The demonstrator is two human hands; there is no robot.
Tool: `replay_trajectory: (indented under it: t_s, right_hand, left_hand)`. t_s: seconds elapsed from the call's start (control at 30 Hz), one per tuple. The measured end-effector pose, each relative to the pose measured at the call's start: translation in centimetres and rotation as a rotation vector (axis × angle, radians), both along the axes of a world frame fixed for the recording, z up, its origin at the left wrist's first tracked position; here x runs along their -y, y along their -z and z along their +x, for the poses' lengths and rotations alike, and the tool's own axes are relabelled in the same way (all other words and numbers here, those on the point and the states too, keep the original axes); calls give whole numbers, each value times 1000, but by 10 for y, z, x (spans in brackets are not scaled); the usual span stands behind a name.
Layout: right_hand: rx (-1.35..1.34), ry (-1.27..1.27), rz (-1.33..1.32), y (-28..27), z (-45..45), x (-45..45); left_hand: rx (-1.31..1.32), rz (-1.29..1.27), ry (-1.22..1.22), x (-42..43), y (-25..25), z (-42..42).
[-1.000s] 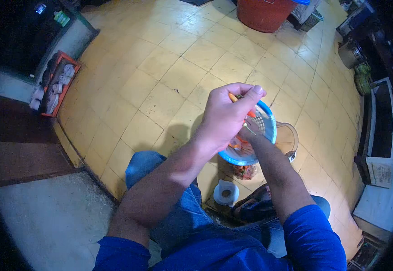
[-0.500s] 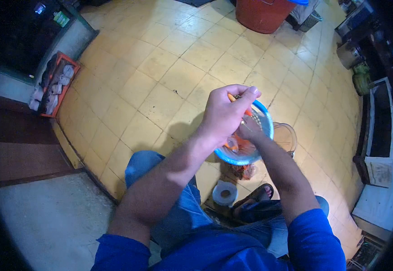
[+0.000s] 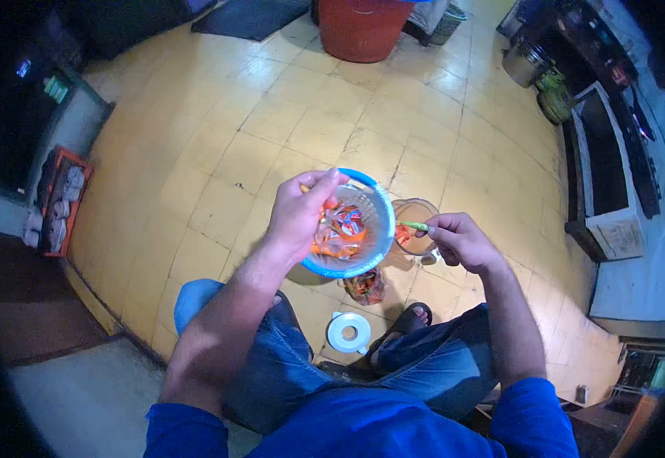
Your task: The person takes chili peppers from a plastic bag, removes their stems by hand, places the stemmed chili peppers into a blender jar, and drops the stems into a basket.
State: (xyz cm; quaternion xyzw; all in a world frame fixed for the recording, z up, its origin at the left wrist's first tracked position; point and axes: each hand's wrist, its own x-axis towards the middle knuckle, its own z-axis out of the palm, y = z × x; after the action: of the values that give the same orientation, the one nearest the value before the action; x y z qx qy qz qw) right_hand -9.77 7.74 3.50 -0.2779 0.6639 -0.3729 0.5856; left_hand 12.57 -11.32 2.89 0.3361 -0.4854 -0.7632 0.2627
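Observation:
A blue-rimmed basket (image 3: 385, 229) holds orange and red pieces and a plastic packet (image 3: 348, 221). Over its left edge, my left hand (image 3: 298, 214) is closed around a small orange item (image 3: 304, 188), perhaps a chili. To the right, my right hand (image 3: 461, 240) pinches a thin green item (image 3: 415, 226) above a clear container (image 3: 421, 204) with red bits inside. Below the basket sits a clear bag (image 3: 367, 287) of red and green pieces. A white ring-shaped object (image 3: 348, 333) lies on the floor between my feet.
A large red tub (image 3: 359, 30) stands at the top, beside a green basket (image 3: 448, 24). On the left is an orange rack (image 3: 66, 202) of shoes. Metal pot (image 3: 526, 62), green gas cylinder (image 3: 556, 103) and a white cabinet frame (image 3: 615, 221) line the right side.
My right hand has come out of the basket and moved right, now with the green item. The view has shifted right, and the basket's contents and clear container show more fully.

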Motion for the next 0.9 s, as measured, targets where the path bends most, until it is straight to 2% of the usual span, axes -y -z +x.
replay_trajectory:
  t_s: [0.07, 0.1, 0.17, 0.27, 0.3, 0.37, 0.4, 0.47, 0.5, 0.53, 0.6, 0.67, 0.73, 0.9]
  right_hand:
    - [-230, 56, 68, 7, -4, -7]
    - [-220, 68, 63, 13, -6, -10]
    - [-458, 51, 56, 19, -13, -13]
    - [-364, -76, -53, 11, -24, -19]
    - [-359, -70, -56, 11, -22, -20]
    - [-299, -3, -292, 13, -7, -19]
    - [-294, 3, -294, 14, 1, -18]
    - [-267, -52, -391, 14, 19, -14]
    - [-408, -129, -396, -1, 29, -11]
    - [-407, -126, -393, 1, 34, -9]
    - [-715, -277, -368, 6, 43, -6]
    - [-733, -226, -420, 9, 45, -2]
    - [-902, -168, -527, 17, 44, 2]
    - [-1026, -182, -432, 15, 58, 7]
  left_hand:
    - [15, 3, 15, -7, 5, -3]
    - [27, 9, 42, -11, 8, -4]
    - [45, 11, 81, -21, 15, -6]
    - [103, 4, 143, -32, 26, -10]
    - [120, -49, 202, -37, 30, -13]
    - [94, -98, 285, -48, 43, -18]
    - [99, -100, 290, -52, 40, -18]
    - [214, -226, 434, -59, 31, -18]
    - [224, -242, 469, -61, 26, -18]
    - [224, -241, 473, -63, 27, -19]
    - [155, -459, 487, -66, 30, -18]
    - [145, -443, 453, -66, 30, -18]
    - [139, -424, 416, -67, 24, -14]
    - [155, -511, 354, -64, 21, -16]
